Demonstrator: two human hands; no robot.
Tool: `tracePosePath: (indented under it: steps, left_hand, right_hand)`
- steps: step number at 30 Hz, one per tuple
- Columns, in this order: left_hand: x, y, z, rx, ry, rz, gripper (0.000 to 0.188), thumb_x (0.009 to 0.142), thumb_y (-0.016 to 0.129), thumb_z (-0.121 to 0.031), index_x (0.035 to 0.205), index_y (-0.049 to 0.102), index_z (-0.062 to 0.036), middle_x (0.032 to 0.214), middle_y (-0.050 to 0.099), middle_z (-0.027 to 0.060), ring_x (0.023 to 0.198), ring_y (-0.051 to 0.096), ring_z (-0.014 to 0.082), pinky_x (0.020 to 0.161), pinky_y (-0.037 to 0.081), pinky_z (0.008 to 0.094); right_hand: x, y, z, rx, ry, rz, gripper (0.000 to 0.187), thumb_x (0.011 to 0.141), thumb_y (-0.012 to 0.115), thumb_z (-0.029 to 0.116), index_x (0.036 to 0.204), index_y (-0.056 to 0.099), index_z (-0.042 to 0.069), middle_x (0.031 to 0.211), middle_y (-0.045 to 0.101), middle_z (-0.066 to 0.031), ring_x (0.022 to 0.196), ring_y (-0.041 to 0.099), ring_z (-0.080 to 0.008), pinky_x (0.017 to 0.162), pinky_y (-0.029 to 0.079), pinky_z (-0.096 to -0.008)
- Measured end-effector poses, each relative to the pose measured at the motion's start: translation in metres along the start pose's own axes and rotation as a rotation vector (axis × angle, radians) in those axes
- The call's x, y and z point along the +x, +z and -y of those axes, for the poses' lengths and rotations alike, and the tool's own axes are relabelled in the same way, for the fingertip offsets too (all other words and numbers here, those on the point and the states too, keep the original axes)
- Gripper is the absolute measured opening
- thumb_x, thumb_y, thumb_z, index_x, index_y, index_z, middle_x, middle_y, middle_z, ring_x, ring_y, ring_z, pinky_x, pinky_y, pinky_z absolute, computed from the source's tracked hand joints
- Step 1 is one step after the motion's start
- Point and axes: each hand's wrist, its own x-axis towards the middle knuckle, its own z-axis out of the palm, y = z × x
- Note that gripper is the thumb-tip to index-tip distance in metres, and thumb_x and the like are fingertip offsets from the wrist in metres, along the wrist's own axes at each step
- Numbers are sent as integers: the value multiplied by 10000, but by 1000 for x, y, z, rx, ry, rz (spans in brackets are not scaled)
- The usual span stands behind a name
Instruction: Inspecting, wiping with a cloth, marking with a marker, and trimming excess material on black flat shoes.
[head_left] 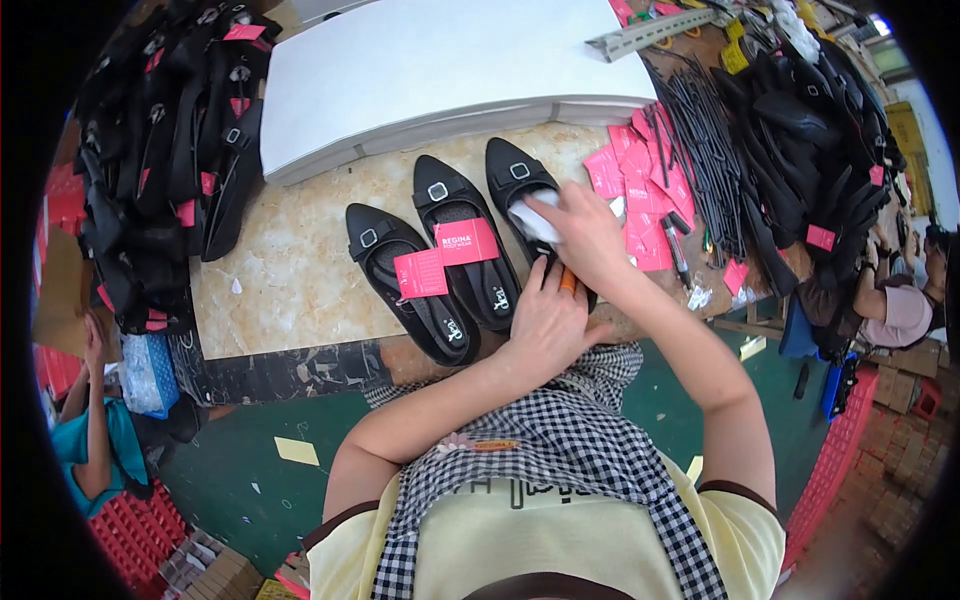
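Three black pointed flat shoes with square silver buckles lie side by side, toes pointing away from me. Pink tags rest across the left shoe (375, 240) and the middle shoe (430, 180). My right hand (592, 238) pinches a crumpled white wad of paper or cloth (536, 218) at the opening of the right shoe (507, 160). Its fingertips are partly hidden behind the wad. My left hand (550, 325) grips the heel end of that same shoe, covering most of it. An orange band circles one left finger.
A large white box (440, 60) stands at the back of the worktable (270, 300). Black shoes pile up at left (190, 130) and right (800, 140). Loose pink tags (640, 190), a marker pen (677, 255) and black strips (695, 150) lie right. Other people work at both sides.
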Motion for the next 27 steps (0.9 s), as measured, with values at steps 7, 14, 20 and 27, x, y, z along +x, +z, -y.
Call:
tracePosePath:
  steps: [7,14,20,27]
  left_hand:
    - [-4,5,8,137,6,-12,666,774,706,-451,1178,633,73,1156,652,217,1181,571,297,1079,360,399]
    - [1,-12,11,30,56,53,702,796,695,-457,1199,592,108,1145,644,246,1202,558,308,1081,351,410]
    - [30,-78,79,-95,4,-80,383,810,715,-321,1100,642,-82,1028,658,117,924,615,311,845,477,450]
    - [59,-61,142,-157,-253,-116,450,747,777,-291,1110,591,-99,964,623,107,928,603,299,825,472,408]
  right_hand:
    - [23,-8,-4,476,-6,121,430,748,737,208,1127,641,28,1095,607,-148,1062,590,-319,863,491,-401]
    - [32,14,-18,417,270,45,583,743,788,204,1262,583,35,885,650,-145,824,626,-299,773,508,-390]
    - [-115,-61,-85,-171,711,-48,285,847,728,184,1080,636,49,703,641,-126,595,623,-176,543,469,-328]
    - [-103,-92,-71,346,926,-31,199,857,722,120,960,576,32,683,648,-92,601,650,-132,509,488,-303]
